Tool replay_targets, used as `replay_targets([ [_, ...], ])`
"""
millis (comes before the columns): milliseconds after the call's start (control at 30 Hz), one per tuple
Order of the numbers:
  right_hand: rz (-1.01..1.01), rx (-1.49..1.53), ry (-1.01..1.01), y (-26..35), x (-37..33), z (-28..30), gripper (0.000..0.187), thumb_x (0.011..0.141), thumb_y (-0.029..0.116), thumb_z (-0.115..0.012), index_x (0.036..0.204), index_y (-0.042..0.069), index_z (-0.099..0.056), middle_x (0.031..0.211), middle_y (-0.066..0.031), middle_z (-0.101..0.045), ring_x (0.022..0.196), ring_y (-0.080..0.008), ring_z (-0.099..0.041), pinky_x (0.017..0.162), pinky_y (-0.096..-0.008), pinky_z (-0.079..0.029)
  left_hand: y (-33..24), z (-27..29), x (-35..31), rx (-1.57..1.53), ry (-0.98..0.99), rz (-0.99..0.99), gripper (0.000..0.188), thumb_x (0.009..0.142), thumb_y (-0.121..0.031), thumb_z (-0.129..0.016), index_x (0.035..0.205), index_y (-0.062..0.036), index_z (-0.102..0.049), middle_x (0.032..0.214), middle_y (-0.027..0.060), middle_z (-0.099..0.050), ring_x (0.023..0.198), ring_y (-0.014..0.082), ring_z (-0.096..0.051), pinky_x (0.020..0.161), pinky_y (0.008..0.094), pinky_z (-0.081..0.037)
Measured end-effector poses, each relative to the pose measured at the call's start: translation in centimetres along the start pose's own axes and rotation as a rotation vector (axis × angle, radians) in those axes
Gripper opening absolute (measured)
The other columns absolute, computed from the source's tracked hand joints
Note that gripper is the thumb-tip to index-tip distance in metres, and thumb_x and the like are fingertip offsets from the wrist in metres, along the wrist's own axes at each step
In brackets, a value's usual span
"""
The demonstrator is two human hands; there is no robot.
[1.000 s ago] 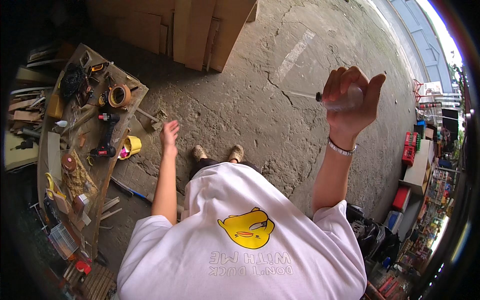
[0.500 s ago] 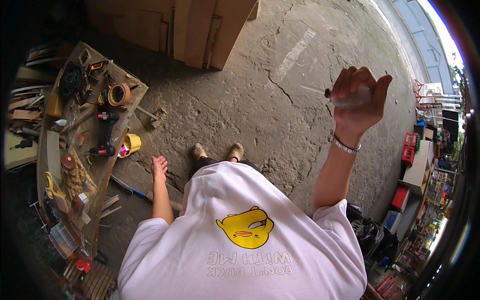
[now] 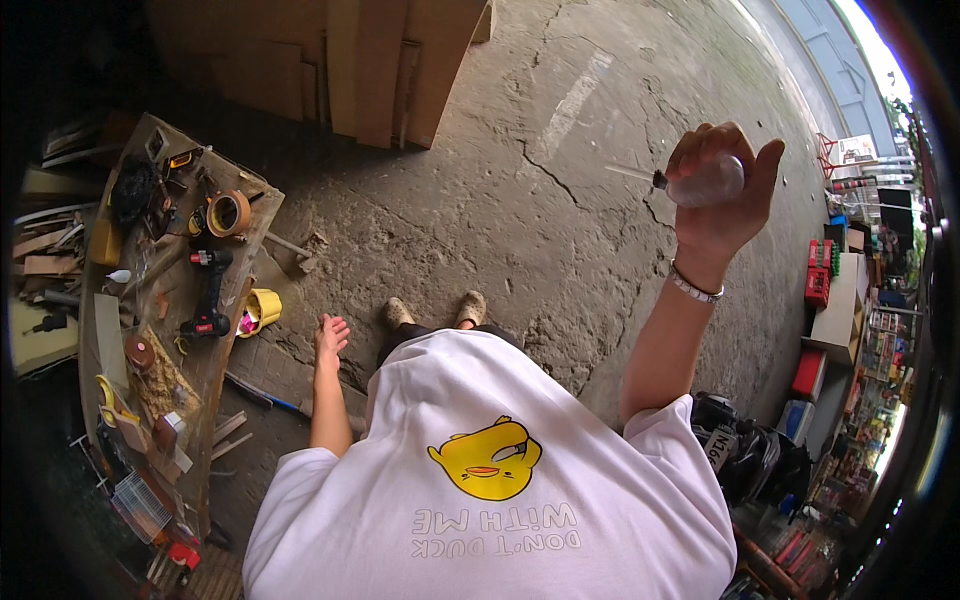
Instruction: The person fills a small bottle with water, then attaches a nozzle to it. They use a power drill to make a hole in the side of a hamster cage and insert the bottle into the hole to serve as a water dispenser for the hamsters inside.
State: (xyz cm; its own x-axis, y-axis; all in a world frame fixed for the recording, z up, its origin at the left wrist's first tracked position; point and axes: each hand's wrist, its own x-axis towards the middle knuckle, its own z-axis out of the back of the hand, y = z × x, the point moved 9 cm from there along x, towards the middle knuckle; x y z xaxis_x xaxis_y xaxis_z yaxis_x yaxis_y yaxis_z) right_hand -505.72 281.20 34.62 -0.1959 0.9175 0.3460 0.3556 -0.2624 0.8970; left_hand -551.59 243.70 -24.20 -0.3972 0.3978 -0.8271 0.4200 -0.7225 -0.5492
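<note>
Raised out to the right, my right hand point(image 3: 735, 205) is closed around a small translucent squeeze bottle point(image 3: 712, 182). The bottle has a dark cap, and a thin clear nozzle point(image 3: 628, 172) points left from it. My fingers curl over the bottle's upper side, while the thumb stands up and apart. My left hand point(image 3: 331, 337) hangs low on the left, holding nothing, with its fingers stretched out. A yellow pot point(image 3: 264, 309) with something pink in it is the thing nearest to that hand, by the workbench edge.
A cluttered workbench point(image 3: 213, 395) on the left carries a cordless drill point(image 3: 208, 295) and a tape roll point(image 3: 229, 213). Wooden boards point(image 3: 370, 75) lean beyond it. The cracked concrete floor point(image 3: 450, 215) stretches ahead. Black bags point(image 3: 745, 455) and stocked shelves point(image 3: 880, 400) line the right.
My right hand has turned slightly, so more of the bottle shows. The left hand sits a little further right and lower. The whole view has shifted slightly.
</note>
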Motion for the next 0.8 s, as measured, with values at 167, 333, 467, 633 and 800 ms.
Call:
replay_targets([
  [167,-0.054,-0.137,-0.013,0.5,-0.1,-0.1,0.074,0.108,0.060,-0.020,0.081,0.002,-0.056,0.068,-0.0120,-0.053,0.061,-0.0230,-0.051,0.059,-0.0327,-0.042,-0.3,-1.5,0.1,0.054,0.018,-0.015,0.064,0.107,-0.057,-0.039,0.139,-0.0045,-0.056,0.140,0.0152,-0.062,0.123,0.0288,-0.063,0.102,0.0446,-0.047],
  [333,-0.082,-0.156,-0.028,0.2,-0.2,0.2,0.073,0.108,0.060,-0.020,0.081,0.003,-0.056,0.069,-0.0115,-0.054,0.062,-0.0231,-0.052,0.058,-0.0324,-0.041,0.3,-2.2,0.1,0.086,0.039,-0.014,0.061,0.106,-0.056,-0.043,0.136,-0.0046,-0.058,0.135,0.0137,-0.065,0.120,0.0280,-0.065,0.099,0.0435,-0.049],
  [467,-0.074,-0.009,0.034,0.1,-0.2,-0.2,0.071,0.109,0.059,-0.021,0.081,0.004,-0.056,0.068,-0.0104,-0.052,0.063,-0.0237,-0.051,0.064,-0.0345,-0.040,0.7,-2.0,-0.1,0.107,0.030,-0.014,0.057,0.106,-0.053,-0.046,0.134,-0.0061,-0.060,0.132,0.0128,-0.066,0.116,0.0264,-0.067,0.096,0.0424,-0.050],
  [633,-0.102,0.322,0.096,-1.5,-0.2,-0.7,0.067,0.109,0.056,-0.024,0.082,0.004,-0.056,0.068,-0.0081,-0.048,0.064,-0.0232,-0.047,0.072,-0.0368,-0.036,-1.8,-4.1,-1.9,0.152,0.037,-0.106,0.050,0.105,-0.050,-0.052,0.130,-0.0080,-0.063,0.123,0.0095,-0.070,0.106,0.0213,-0.069,0.087,0.0368,-0.051],
  [800,-0.110,0.376,0.152,-3.0,-0.4,-2.7,0.066,0.109,0.056,-0.025,0.081,0.004,-0.056,0.067,-0.0076,-0.048,0.062,-0.0230,-0.046,0.070,-0.0363,-0.036,-8.5,-11.1,-6.0,0.146,0.171,-0.310,0.043,0.104,-0.043,-0.058,0.125,-0.0055,-0.065,0.117,0.0080,-0.072,0.102,0.0166,-0.068,0.085,0.0309,-0.053],
])
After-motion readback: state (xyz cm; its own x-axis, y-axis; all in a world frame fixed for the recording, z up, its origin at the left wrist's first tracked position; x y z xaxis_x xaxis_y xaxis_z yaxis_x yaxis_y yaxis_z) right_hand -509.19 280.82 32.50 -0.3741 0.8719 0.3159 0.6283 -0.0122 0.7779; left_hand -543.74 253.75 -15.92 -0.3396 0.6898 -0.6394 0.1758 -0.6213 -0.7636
